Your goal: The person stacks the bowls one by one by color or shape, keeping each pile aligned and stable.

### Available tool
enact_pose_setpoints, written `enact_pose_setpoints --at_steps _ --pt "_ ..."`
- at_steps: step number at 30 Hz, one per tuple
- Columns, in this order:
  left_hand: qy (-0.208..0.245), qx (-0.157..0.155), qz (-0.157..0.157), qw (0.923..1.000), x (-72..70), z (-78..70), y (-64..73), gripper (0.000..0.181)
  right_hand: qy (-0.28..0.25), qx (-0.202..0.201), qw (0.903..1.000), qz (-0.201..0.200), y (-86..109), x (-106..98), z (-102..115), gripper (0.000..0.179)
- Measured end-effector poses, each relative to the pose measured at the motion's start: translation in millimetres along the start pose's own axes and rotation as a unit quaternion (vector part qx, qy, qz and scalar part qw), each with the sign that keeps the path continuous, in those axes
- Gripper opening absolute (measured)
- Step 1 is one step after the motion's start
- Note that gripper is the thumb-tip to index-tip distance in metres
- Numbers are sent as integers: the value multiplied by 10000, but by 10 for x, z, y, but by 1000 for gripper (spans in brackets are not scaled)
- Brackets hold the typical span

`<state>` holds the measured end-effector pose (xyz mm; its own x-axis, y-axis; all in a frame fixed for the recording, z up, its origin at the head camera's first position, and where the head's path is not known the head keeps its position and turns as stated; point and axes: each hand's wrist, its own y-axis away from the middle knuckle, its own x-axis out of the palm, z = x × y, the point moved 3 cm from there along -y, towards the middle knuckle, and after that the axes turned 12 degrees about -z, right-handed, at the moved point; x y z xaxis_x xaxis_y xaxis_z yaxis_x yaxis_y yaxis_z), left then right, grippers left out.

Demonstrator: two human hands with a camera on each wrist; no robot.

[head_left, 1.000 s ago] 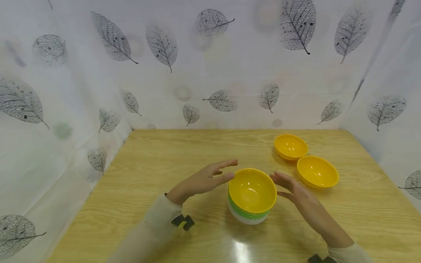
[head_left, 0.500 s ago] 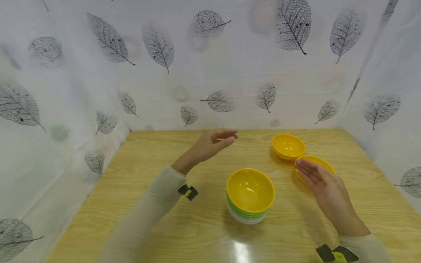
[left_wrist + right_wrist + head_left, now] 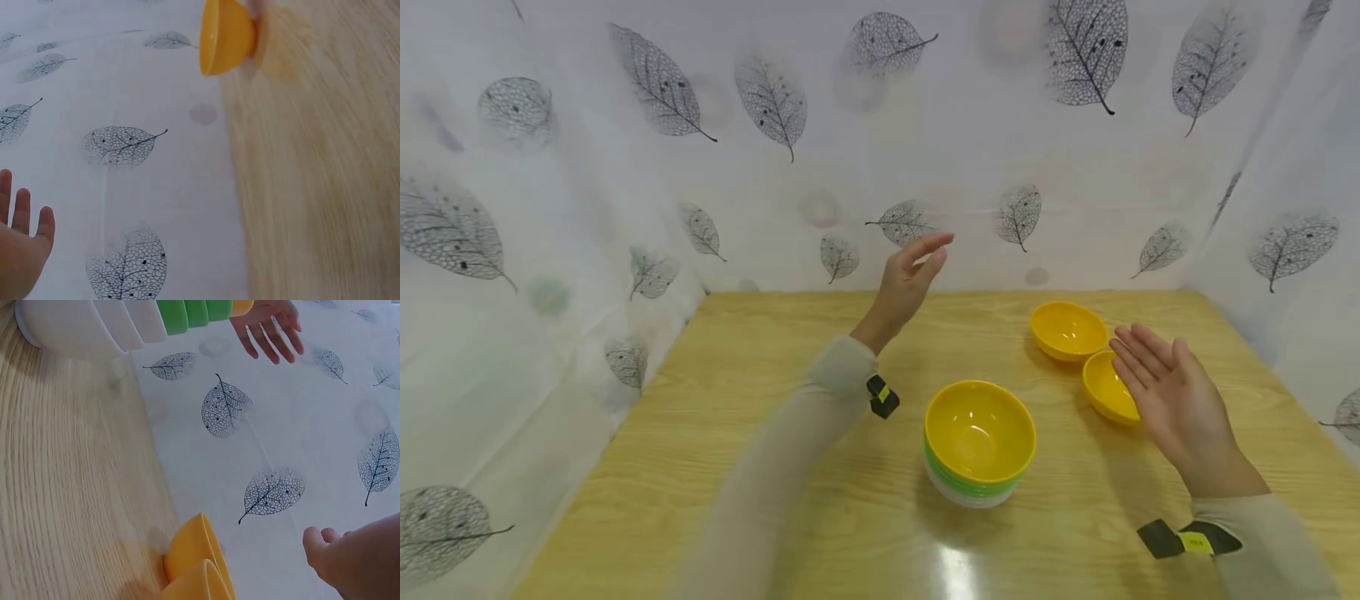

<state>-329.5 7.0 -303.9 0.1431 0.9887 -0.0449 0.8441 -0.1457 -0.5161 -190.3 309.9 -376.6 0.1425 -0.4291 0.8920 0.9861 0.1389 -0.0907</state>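
Observation:
A stack of nested bowls stands mid-table in the head view: a yellow bowl (image 3: pixel 980 433) on top, green bowls (image 3: pixel 973 483) under it and white bowls (image 3: pixel 69 328) at the bottom. Beyond the stack my left hand (image 3: pixel 904 287) is raised in the air, fingers loosely bent, holding nothing. My right hand (image 3: pixel 1183 408) is up with the palm showing and fingers straight, also holding nothing. It partly covers the nearer of two loose yellow bowls (image 3: pixel 1108 387). The farther yellow bowl (image 3: pixel 1069 332) sits beside that one at the back right.
The wood-grain table (image 3: pixel 775 367) ends at a white leaf-print curtain (image 3: pixel 760 192) at the back, and the curtain hangs along both sides too. Each sleeve carries a dark strap with a yellow tag (image 3: pixel 1195 542).
Both hands have left the sides of the stack. My left hand has risen toward the back; my right hand has moved right and up, its palm turning into view. The bowls stay put.

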Motion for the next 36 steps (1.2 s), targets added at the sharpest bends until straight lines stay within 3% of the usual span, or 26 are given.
enact_pose_setpoints --at_steps 5,10,13,17,21,26,33,36 --pt "-333 -687 288 9967 119 315 -52 44 372 -161 9985 -371 -84 -12 99 44" --pt "-583 -1670 1021 9789 239 573 -18 56 843 -216 9921 -902 -167 -36 183 57" --pt "-454 -2043 1288 9694 313 649 20 59 1447 -136 9811 -1279 -249 -42 214 70" --pt "-281 -2421 1446 9590 408 739 73 60 2220 134 9596 -1722 -391 -69 269 71" --pt "-134 -2791 1661 9457 506 860 135 62 2661 540 9417 -1985 -512 -124 371 73" --pt "78 -2944 1893 9367 581 973 215 62 3197 1052 9149 -2230 -652 -212 473 76" --pt "168 -3258 1988 9241 620 1049 284 66 4556 1376 8537 -2117 -802 -302 461 72" --pt "145 -3412 2067 9169 626 1066 303 66 4890 1416 8350 -2087 -846 -326 436 69"
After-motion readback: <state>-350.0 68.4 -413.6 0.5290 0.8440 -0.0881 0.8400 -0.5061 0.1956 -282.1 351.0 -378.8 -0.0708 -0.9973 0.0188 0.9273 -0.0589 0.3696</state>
